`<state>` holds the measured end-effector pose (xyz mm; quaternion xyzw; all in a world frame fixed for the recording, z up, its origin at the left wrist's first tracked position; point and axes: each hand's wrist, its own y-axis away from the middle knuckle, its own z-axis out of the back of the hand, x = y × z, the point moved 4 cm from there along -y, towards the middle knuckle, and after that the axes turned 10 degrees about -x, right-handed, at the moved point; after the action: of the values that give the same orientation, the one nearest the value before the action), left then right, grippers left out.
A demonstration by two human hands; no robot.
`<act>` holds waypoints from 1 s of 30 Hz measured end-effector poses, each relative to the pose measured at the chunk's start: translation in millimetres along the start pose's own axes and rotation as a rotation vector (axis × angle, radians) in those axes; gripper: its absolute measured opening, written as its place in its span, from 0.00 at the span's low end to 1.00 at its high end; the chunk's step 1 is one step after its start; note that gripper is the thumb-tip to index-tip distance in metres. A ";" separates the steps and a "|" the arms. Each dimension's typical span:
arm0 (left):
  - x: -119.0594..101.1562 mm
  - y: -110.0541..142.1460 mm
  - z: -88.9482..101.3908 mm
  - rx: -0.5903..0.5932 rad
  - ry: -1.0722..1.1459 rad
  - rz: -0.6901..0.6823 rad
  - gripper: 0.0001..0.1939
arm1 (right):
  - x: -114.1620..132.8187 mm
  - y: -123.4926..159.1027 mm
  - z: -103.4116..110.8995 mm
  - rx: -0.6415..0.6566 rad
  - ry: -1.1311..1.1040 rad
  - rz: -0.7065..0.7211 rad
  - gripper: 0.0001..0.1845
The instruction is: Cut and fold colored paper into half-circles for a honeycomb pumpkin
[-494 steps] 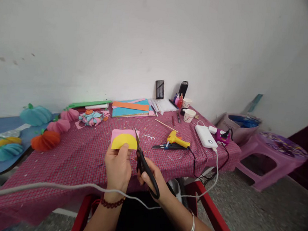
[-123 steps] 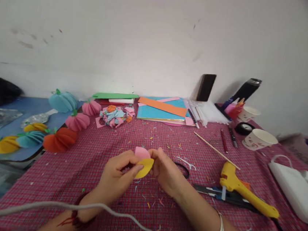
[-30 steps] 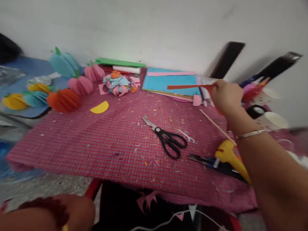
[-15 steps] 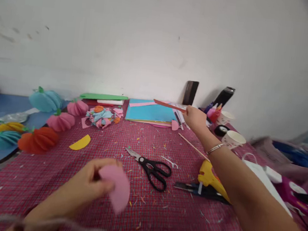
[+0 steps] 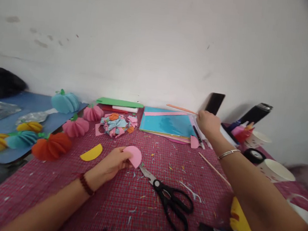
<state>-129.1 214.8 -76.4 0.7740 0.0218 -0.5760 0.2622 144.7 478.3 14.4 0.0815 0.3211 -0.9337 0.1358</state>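
Observation:
A pink paper half-circle is pinched between the thumb and fingers of my left hand, over the middle of the table. My right hand is closed round one end of a thin orange paper strip, which points left above a stack of blue sheets. Black-handled scissors lie just right of my left hand. To its left rests a yellow paper half-circle. Another pink paper piece lies by the stack's front right corner.
Paper pumpkins stand at the left beside a heap of paper scraps. Paper cups, a tape roll, a dark bottle and a yellow glue gun crowd the right. A wooden stick lies below my right forearm.
My left hand has moved forward with the pink half-circle, close to the scissors' tips. My right hand still holds the orange strip near the stack. The whole view has shifted left.

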 end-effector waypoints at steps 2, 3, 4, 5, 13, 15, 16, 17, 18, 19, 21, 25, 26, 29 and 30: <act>1.4 -2.2 0.1 0.030 -0.007 0.010 0.09 | 2.6 -2.4 -3.7 0.015 0.014 0.031 0.17; 1.9 -2.9 0.2 0.046 -0.016 0.012 0.09 | 5.1 -2.2 -6.1 0.026 0.016 0.052 0.17; 2.3 -3.4 0.2 0.059 -0.029 0.012 0.09 | 8.6 -1.0 -9.2 0.040 0.014 0.079 0.16; 2.9 -3.6 0.1 0.071 -0.047 0.008 0.09 | 13.2 1.2 -12.7 0.060 0.005 0.115 0.16; 6.1 -1.6 0.3 0.053 -0.306 -0.154 0.07 | 52.1 13.7 -28.0 0.153 -0.049 0.302 0.14; 6.1 -0.9 1.0 0.052 -0.312 -0.178 0.06 | 57.0 6.1 -20.7 0.113 -0.022 0.249 0.20; 6.0 -0.8 1.2 0.057 -0.301 -0.179 0.06 | 60.3 0.8 -15.0 0.074 -0.016 0.216 0.22; 6.0 -0.8 1.3 0.064 -0.284 -0.172 0.05 | 64.6 -4.9 -8.3 0.028 -0.017 0.186 0.23; 5.9 -0.9 1.4 0.067 -0.265 -0.159 0.05 | 70.5 -10.4 -1.4 -0.018 -0.026 0.165 0.24; 5.9 -1.3 1.3 0.068 -0.243 -0.142 0.05 | 78.3 -15.6 5.2 -0.057 -0.040 0.162 0.23; 6.1 -2.3 0.9 0.062 -0.193 -0.099 0.05 | 99.5 -23.7 15.7 -0.095 -0.071 0.204 0.22; 7.8 -4.9 -0.7 0.073 0.079 -0.003 0.07 | 153.7 -32.7 26.9 -0.114 -0.141 0.343 0.21; 8.1 -5.7 -0.6 0.077 0.178 0.008 0.08 | 167.4 -33.7 27.8 -0.109 -0.155 0.372 0.21; 9.7 -8.1 1.9 0.070 0.380 0.016 0.11 | 206.5 -31.5 26.7 -0.077 -0.194 0.487 0.18; 10.7 -8.7 2.9 0.061 0.402 0.019 0.11 | 217.7 -28.7 25.7 -0.067 -0.205 0.529 0.17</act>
<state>-131.0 218.2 -89.9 0.8811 0.0490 -0.4076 0.2347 -72.6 440.3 -1.1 0.0629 0.3039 -0.8581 0.4091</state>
